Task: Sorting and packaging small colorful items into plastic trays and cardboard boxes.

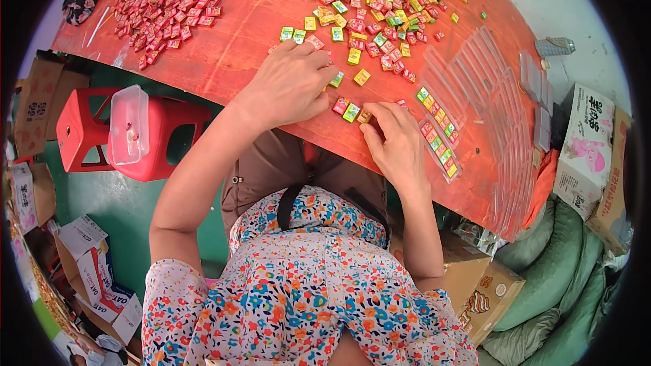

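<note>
My left hand (293, 83) lies curled on the orange-red table (230, 47), its fingertips on a small green wrapped candy (337, 79). My right hand (395, 137) rests near the table's front edge, its thumb and fingers pinching a small yellow candy (365, 116). A pink candy (340, 105) and a green candy (351, 112) lie just left of it. To the right lies a narrow clear tray (441, 134) with a row of several coloured candies in it. A spread of mixed candies (380, 7) covers the far middle of the table.
A pile of red candies (163, 17) lies at the far left. Empty clear trays (502, 108) are stacked along the table's right side. A red stool (149, 142) with a clear box (129, 125) stands at left. Cardboard boxes (586, 142) and green sacks (549, 264) crowd the right.
</note>
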The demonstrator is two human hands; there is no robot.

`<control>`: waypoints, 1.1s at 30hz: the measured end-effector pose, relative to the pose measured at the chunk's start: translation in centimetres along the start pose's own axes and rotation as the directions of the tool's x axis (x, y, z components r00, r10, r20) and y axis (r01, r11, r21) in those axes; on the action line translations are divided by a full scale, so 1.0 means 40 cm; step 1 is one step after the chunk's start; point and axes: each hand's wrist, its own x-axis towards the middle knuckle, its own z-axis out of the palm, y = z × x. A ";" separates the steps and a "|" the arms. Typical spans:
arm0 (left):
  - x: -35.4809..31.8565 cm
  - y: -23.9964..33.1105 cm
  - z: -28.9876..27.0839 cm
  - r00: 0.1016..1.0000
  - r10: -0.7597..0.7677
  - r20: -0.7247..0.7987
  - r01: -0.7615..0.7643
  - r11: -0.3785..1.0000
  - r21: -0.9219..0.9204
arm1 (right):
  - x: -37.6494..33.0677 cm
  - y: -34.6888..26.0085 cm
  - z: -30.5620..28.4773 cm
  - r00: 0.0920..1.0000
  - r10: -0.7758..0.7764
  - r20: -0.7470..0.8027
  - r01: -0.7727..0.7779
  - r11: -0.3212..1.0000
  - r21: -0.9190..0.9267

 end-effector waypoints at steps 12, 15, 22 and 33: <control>-0.025 0.000 -0.013 0.991 0.094 0.095 -0.093 0.996 -0.020 | -0.012 0.006 0.004 1.000 -0.004 -0.017 0.005 1.000 0.005; -0.025 -0.006 -0.015 0.996 0.010 0.094 -0.005 0.998 -0.055 | -0.014 0.001 0.003 1.000 -0.001 -0.021 0.001 1.000 0.014; -0.033 -0.007 -0.006 0.990 0.114 0.079 -0.112 0.993 -0.028 | -0.020 0.003 0.013 1.000 0.004 -0.029 -0.004 1.000 -0.012; -0.113 0.006 -0.041 0.986 -0.088 -0.140 0.077 0.994 -0.083 | 0.001 0.049 -0.047 1.000 -0.024 -0.007 0.024 0.999 -0.041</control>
